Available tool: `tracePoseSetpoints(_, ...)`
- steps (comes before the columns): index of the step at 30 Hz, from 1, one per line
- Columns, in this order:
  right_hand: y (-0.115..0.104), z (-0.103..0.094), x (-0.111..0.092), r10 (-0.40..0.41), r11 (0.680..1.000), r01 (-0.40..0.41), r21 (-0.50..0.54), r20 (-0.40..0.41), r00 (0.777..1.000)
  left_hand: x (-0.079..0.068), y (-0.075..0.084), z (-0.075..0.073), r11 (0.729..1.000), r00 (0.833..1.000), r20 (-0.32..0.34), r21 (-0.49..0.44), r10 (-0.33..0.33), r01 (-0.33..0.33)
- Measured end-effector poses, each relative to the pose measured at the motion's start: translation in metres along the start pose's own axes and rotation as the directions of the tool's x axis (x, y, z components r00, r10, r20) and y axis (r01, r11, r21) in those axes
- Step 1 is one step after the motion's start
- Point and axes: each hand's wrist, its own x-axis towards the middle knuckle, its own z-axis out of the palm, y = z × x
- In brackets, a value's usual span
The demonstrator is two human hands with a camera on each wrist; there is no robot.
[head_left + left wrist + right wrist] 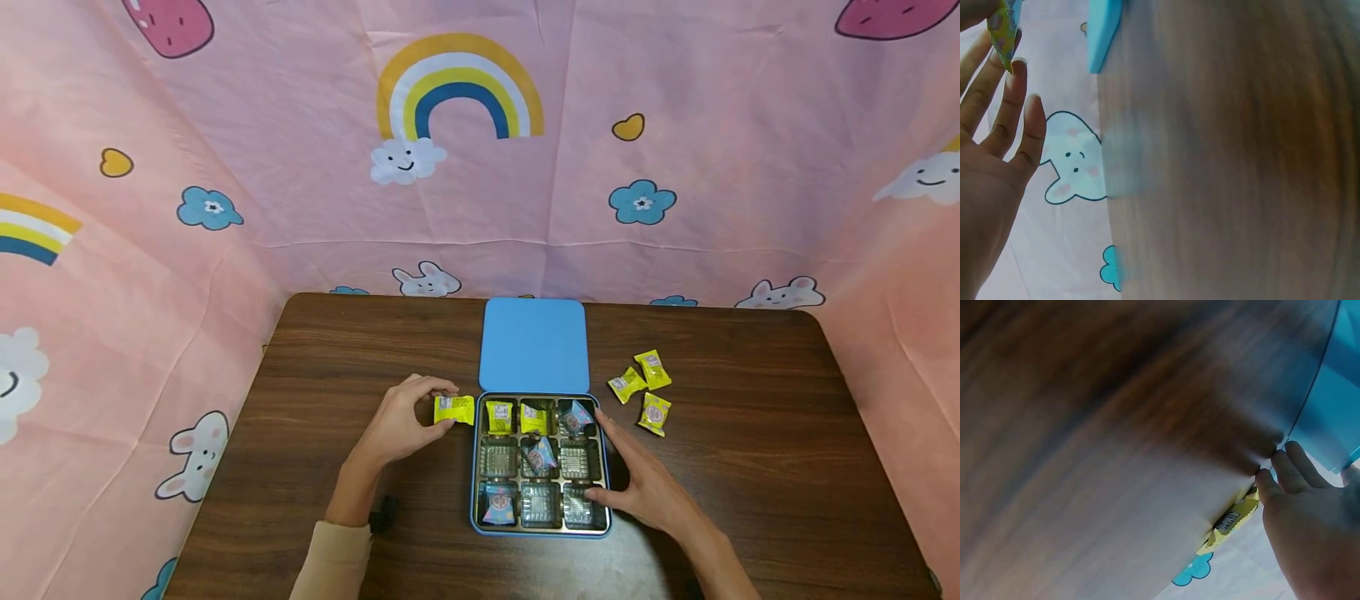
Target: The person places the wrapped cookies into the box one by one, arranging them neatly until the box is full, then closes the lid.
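Just left of the blue tin [542,533], my left hand [397,421] pinches a yellow wrapped candy [453,409] between thumb and fingers. The tin lies open, its insert divided into square compartments. In the back row sit a yellow candy [499,417], another yellow candy [534,419] and a blue wrapped candy [576,418]. A blue candy [540,457] is in the centre compartment, another blue candy [498,505] at front left. My right hand [648,483] rests against the tin's right side, fingers extended and thumb over the front right compartment.
The tin's blue lid [534,346] lies folded back behind it. Three yellow candies [653,369] lie loose on the brown table [757,433], right of the lid and tin. A patterned pink cloth [480,208] hangs behind the table and at its sides.
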Motion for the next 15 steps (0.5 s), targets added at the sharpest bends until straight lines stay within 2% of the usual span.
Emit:
tracePoseSetpoints(9,0.001,0.0,0.0,0.016,1.0,-0.016,-0.015,0.008,1.0,0.003,0.008,0.002,0.999,0.999,-0.015,-0.034,0.04,-0.04)
tracePoseSetpoints(15,0.002,0.001,0.002,0.03,0.999,-0.03,-0.034,0.013,0.999,0.0,0.012,0.005,0.998,0.999,-0.006,-0.047,0.038,-0.038)
